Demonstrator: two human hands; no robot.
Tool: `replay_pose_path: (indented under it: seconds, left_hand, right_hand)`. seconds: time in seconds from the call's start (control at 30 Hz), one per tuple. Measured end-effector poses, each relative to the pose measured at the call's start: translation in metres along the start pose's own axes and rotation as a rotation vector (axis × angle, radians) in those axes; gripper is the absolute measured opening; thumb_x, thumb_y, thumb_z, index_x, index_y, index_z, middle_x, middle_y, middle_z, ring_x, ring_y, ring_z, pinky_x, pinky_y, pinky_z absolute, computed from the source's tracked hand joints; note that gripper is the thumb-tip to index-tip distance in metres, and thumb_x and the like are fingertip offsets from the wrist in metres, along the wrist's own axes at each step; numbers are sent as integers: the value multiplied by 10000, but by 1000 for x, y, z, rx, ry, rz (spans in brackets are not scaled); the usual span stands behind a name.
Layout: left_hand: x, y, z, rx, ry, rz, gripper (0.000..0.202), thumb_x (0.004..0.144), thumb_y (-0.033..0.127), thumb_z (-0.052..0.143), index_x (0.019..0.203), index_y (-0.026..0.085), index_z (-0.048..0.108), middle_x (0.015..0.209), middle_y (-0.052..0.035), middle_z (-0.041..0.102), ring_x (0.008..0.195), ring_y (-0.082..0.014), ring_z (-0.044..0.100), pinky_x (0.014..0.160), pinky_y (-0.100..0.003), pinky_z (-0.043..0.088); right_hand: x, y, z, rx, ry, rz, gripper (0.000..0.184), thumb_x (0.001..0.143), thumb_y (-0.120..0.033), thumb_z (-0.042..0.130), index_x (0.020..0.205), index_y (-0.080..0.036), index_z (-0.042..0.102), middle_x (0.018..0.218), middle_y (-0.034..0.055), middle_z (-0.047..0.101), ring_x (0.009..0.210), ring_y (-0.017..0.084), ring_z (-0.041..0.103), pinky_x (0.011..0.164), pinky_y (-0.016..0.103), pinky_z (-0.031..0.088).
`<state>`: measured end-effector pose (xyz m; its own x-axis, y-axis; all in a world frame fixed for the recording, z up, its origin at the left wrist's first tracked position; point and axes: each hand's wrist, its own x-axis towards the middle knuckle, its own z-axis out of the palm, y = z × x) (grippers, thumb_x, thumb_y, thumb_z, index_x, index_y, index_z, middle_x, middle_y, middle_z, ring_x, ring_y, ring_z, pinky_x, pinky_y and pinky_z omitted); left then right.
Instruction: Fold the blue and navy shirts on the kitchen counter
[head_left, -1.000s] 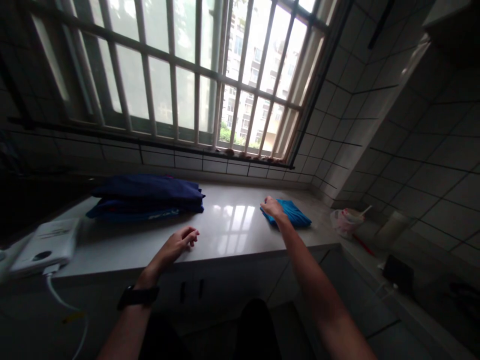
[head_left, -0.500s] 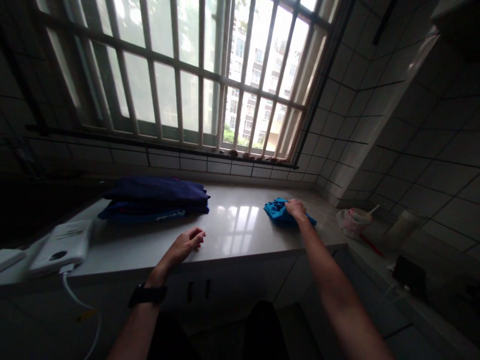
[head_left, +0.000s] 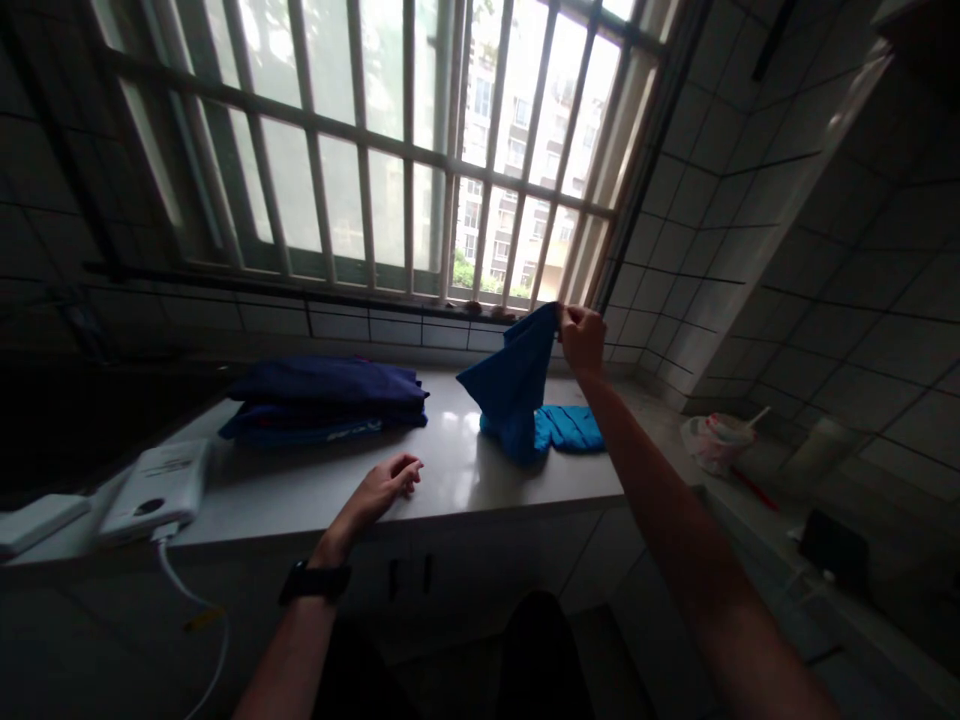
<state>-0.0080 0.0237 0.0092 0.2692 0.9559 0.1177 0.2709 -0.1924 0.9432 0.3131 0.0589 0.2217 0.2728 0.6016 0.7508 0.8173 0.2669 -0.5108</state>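
A bright blue piece of thin fabric (head_left: 517, 375) hangs from my right hand (head_left: 583, 338), which pinches it by an upper corner. Its lower part rests on the white counter (head_left: 442, 500). Joined to it or lying under it, a lighter blue crumpled bundle (head_left: 574, 428) is on the counter below my right wrist; I cannot tell whether they are one piece. My left hand (head_left: 382, 490) is over the counter's front edge, its fingers loosely bent and holding nothing. A dark watch (head_left: 315, 582) is on that wrist. Beyond it lies a folded stack of dark blue fabric (head_left: 326, 395).
At the left stand a white box-shaped device (head_left: 157, 490) with a white cable (head_left: 187, 590) hanging off the counter, and another white block (head_left: 45, 522). A tub in a plastic bag (head_left: 716, 440) sits at the right corner, near a dark object (head_left: 834, 545). A barred window (head_left: 390, 150) is behind.
My right hand has risen and moved slightly left, pulling part of the blue fabric up off the counter so it unfolds and hangs. My left hand holds its place over the counter edge.
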Motion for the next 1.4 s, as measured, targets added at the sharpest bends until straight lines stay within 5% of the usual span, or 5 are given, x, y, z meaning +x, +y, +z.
replay_pose_path:
  seconds: [0.1,0.27,0.77,1.0,1.4]
  left_hand:
    - [-1,1,0,-38,-10,2,586,727,623,627,1073,151,638,826,-57,709,677,-227,683,701,-369,527]
    - [-2,-3,0,-95,-44,-16,767,748,623,643,1309,108,551,949,-121,759,788,-275,740,775,-418,552]
    - [1,-10,2,-93,-27,16,655,768,566,645,1250,123,615,911,-86,755,765,-243,734,780,-404,562]
    - [-1,-7,1,-88,-29,11,623,791,542,631,1254,124,623,963,-99,760,806,-242,733,794,-395,562]
    - [-4,-4,0,-70,-104,17,580,780,552,671,1201,153,661,987,-97,761,866,-252,726,811,-386,561]
  right_hand:
    - [-8,-14,6,154,26,14,439,989,-458,431,779,-170,687,704,55,676,732,182,664,663,283,472]
    - [-30,-32,13,405,-491,87,500,869,-626,579,617,-195,581,509,4,581,466,146,575,488,256,438]
    - [-54,-7,38,477,-863,236,276,697,-325,783,744,-200,541,658,-53,570,592,115,527,596,239,449]
    - [-88,33,74,-64,-770,5,453,682,-10,540,1086,-206,601,949,34,696,873,196,642,721,252,472]
    - [-178,84,98,-187,-527,147,261,961,-168,385,1144,-142,568,1148,169,674,1059,228,647,901,287,467]
